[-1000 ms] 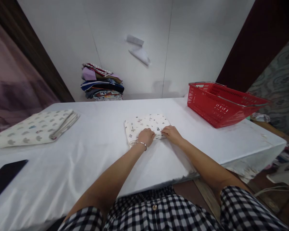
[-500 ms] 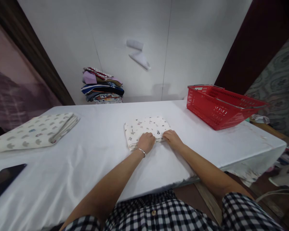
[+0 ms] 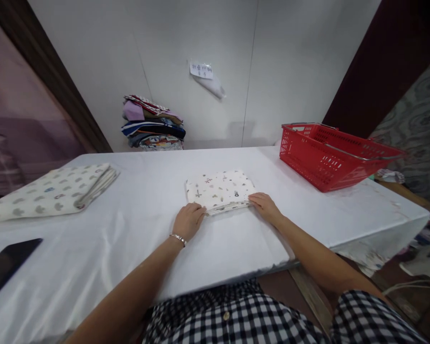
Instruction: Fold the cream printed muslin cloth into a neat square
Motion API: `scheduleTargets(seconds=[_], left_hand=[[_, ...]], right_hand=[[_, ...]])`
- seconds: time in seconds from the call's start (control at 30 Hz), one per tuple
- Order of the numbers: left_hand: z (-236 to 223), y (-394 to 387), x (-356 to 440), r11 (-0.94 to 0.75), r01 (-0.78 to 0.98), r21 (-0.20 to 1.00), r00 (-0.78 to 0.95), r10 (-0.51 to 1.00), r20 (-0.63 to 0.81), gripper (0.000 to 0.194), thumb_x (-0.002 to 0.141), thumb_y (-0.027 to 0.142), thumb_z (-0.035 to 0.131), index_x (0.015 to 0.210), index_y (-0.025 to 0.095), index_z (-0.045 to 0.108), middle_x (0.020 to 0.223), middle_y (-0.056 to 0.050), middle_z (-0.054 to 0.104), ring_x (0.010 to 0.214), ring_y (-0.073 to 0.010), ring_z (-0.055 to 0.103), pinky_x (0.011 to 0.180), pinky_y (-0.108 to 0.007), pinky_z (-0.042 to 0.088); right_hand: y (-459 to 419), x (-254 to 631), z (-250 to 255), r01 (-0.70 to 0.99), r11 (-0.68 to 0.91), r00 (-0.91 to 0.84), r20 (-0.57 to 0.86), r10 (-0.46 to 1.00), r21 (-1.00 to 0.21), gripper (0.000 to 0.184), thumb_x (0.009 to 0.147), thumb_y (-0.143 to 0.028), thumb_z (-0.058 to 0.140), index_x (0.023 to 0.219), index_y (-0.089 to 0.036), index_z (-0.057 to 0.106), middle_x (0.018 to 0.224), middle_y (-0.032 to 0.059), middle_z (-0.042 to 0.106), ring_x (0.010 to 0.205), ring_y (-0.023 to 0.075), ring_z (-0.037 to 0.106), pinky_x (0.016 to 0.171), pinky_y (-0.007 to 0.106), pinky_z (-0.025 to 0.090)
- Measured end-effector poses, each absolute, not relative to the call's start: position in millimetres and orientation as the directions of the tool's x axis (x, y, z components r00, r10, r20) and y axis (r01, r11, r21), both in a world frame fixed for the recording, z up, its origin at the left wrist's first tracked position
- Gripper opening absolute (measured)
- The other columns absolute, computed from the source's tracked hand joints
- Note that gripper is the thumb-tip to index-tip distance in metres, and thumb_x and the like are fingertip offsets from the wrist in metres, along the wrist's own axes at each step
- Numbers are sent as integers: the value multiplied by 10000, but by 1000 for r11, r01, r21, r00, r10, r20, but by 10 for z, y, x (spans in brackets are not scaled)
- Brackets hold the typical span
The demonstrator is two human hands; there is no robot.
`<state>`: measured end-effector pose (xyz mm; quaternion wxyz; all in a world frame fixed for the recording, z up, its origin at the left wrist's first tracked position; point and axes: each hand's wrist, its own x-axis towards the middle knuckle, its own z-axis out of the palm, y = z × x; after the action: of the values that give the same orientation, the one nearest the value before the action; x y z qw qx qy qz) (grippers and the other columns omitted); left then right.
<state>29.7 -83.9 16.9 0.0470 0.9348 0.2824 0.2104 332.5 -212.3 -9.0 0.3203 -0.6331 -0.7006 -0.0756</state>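
A small folded cloth (image 3: 220,188), cream with little printed plants and figures, lies flat in the middle of the table, its stacked layers showing along the near edge. At its near left corner is my left hand (image 3: 189,221), wearing a silver bracelet, with the fingers curled onto the cloth. My right hand (image 3: 267,207) has its fingers and thumb closed on the near right corner. The fingertips of both hands are partly hidden against the fabric.
A larger folded cloth (image 3: 53,193) with grey prints lies at the left, behind a dark tablet-like slab (image 3: 9,263). A red basket (image 3: 318,160) stands at the back right. Folded fabrics (image 3: 153,125) are piled at the wall. White sheeting covers the table (image 3: 136,205).
My left hand has slid left along the near edge to the left corner. My right hand has shifted slightly right to the other corner. The cloth stays in place.
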Motion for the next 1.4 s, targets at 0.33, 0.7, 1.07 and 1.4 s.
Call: scheduleTargets(seconds=[0.33, 0.7, 1.07, 1.4], left_hand=[[130, -756, 196, -623, 493, 608, 483, 777, 404, 259, 826, 396, 441, 778, 215, 622, 874, -22, 611, 818, -144, 556, 732, -251, 456], [147, -701, 178, -269, 645, 715, 311, 947, 76, 362, 716, 563, 507, 815, 219, 554, 649, 17, 607, 595, -159, 572, 596, -269, 420], [190, -725, 191, -292, 653, 699, 359, 932, 53, 324, 734, 550, 463, 712, 232, 523, 571, 33, 585, 551, -148, 545, 551, -247, 377], [166, -704, 177, -289, 642, 710, 367, 929, 45, 345, 720, 575, 472, 718, 235, 526, 573, 35, 587, 548, -149, 544, 541, -245, 379]], right_hand=[[-2006, 3481, 72, 538, -243, 668, 233, 707, -807, 224, 788, -303, 489, 885, -194, 659, 994, 53, 666, 937, 196, 604, 775, 315, 493], [-1838, 3606, 363, 321, -621, 673, -289, 681, -715, 357, 710, -478, 640, 633, -135, 575, 529, 61, 615, 383, 119, 531, 366, 212, 408], [-1793, 3519, 557, 660, -628, 597, -218, 772, -412, 306, 767, -407, 575, 671, -122, 629, 553, 31, 602, 442, 99, 512, 444, 203, 341], [-1742, 3445, 625, 725, -611, 591, -170, 789, -318, 180, 691, -291, 633, 737, -121, 672, 651, 49, 637, 635, 146, 571, 507, 202, 326]])
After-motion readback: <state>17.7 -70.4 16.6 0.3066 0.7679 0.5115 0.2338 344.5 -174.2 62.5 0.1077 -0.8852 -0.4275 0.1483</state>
